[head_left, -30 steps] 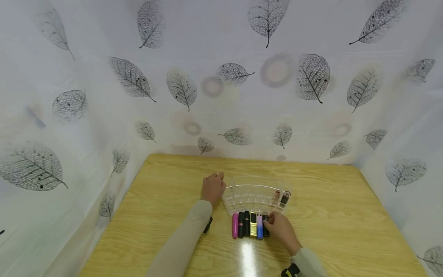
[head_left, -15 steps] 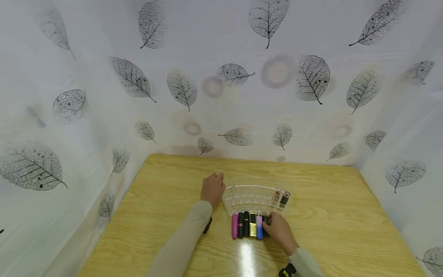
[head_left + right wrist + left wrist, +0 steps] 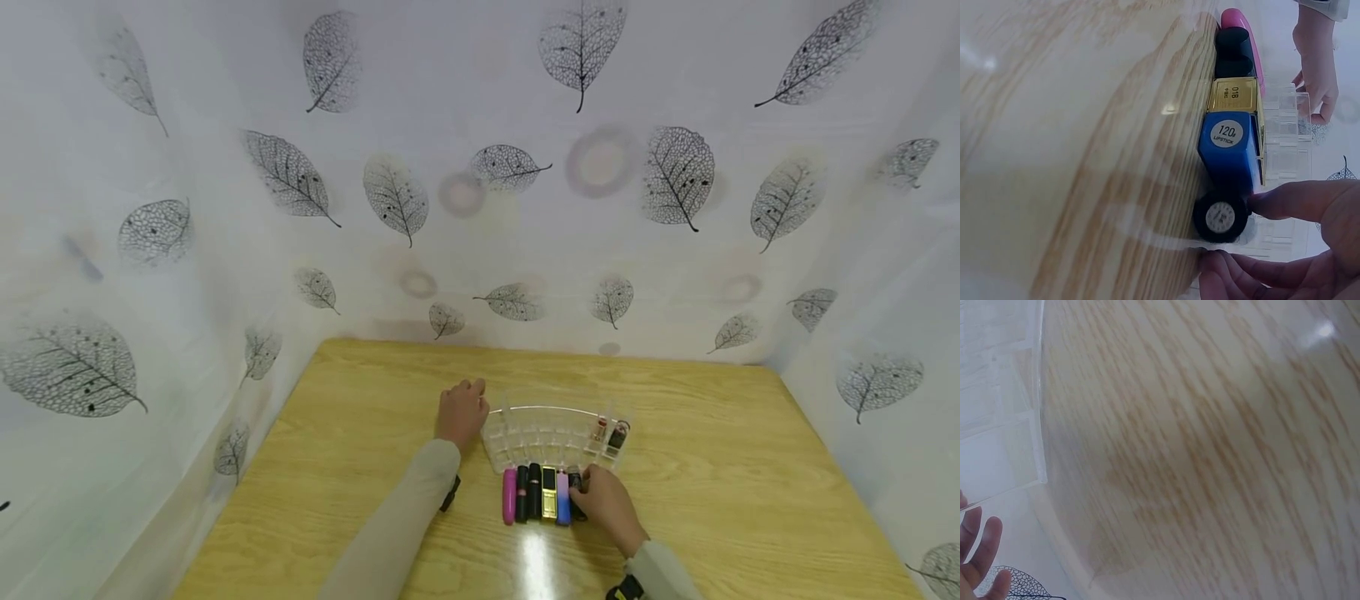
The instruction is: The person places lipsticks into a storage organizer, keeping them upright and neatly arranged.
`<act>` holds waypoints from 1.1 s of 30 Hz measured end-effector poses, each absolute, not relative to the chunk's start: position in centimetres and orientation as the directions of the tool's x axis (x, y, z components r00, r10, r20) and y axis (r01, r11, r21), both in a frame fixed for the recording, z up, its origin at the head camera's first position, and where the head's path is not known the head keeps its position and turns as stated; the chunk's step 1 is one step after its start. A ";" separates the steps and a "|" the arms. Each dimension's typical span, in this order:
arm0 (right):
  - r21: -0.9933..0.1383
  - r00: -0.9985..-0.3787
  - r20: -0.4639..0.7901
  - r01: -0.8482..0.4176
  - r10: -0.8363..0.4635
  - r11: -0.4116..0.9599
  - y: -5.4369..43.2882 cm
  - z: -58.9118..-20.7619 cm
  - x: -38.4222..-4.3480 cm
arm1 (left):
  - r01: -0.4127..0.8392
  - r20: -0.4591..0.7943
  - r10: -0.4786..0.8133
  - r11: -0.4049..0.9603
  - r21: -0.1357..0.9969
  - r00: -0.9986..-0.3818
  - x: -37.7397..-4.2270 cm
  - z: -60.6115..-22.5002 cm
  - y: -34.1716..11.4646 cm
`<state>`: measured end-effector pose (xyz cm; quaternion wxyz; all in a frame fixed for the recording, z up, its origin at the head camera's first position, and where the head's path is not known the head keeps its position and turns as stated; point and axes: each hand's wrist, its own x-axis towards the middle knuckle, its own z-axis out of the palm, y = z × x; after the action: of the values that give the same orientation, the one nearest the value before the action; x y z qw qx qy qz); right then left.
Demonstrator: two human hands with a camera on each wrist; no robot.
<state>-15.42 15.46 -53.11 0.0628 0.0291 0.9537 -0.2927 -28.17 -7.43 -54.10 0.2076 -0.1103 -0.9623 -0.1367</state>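
A clear plastic lipstick organizer (image 3: pixel 540 425), divided into small compartments, sits mid-table. My left hand (image 3: pixel 461 412) is at its left end, fingers loosely bent right by the edge and holding nothing. In front of the organizer lies a row of lipsticks: pink (image 3: pixel 509 496), two black, gold (image 3: pixel 550 493), purple-blue (image 3: pixel 563 498) and, at the right end, a black round lipstick (image 3: pixel 1219 217). My right hand (image 3: pixel 609 504) pinches that last one, thumb on its upper side and fingers on the other side. Its round base label faces the right wrist camera.
Two lipsticks, one reddish (image 3: pixel 600 428) and one dark (image 3: pixel 618 434), stand in compartments at the organizer's right end. A wood-grain table (image 3: pixel 360 392) spreads all around. White sheeting with leaf prints (image 3: pixel 480 250) hangs behind and at both sides.
The black lipstick at the row's right end now lies slightly tilted under my right hand's fingers. My left hand stays by the organizer; the head view has shifted slightly.
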 end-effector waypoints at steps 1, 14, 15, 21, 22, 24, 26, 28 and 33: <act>-0.551 -0.991 -0.135 0.092 0.020 0.829 15.5 -53.1 -15.4 | 0.268 0.427 0.156 0.938 0.217 -0.891 -28.2 -54.1 -7.4; -0.551 -0.994 -0.107 0.074 0.018 0.831 15.4 -53.0 -15.3 | 0.268 0.424 0.151 0.935 0.231 -0.893 -27.9 -54.0 -7.4; -0.553 -0.994 -0.108 0.076 0.019 0.830 15.4 -53.0 -15.3 | 0.267 0.424 0.150 0.935 0.233 -0.893 -28.0 -54.0 -7.4; -0.556 -0.994 -0.111 0.079 0.020 0.827 15.4 -53.0 -15.4 | 0.262 0.421 0.145 0.936 0.235 -0.896 -28.1 -54.2 -7.4; -0.558 -0.993 -0.113 0.080 0.020 0.826 15.5 -53.0 -15.4 | 0.262 0.420 0.145 0.936 0.236 -0.896 -28.1 -54.2 -7.4; -0.567 -0.993 -0.117 0.086 0.023 0.819 15.6 -53.1 -15.4 | 0.266 0.422 0.147 0.934 0.239 -0.895 -28.1 -54.1 -7.4; -0.579 -0.992 -0.120 0.091 0.026 0.810 15.6 -53.2 -15.4 | 0.270 0.423 0.151 0.934 0.236 -0.894 -28.2 -54.2 -7.4; -0.586 -0.992 -0.123 0.098 0.031 0.804 15.7 -53.2 -15.3 | 0.273 0.424 0.155 0.933 0.233 -0.892 -28.2 -54.3 -7.5; -0.597 -0.993 -0.111 0.096 0.037 0.797 15.8 -52.7 -15.1 | 0.270 0.420 0.154 0.935 0.232 -0.895 -28.3 -54.5 -7.5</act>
<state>-15.11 15.84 -52.73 0.0469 0.0351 0.9466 -0.3170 -28.33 -7.48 -54.47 0.2015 -0.1100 -0.9626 -0.1436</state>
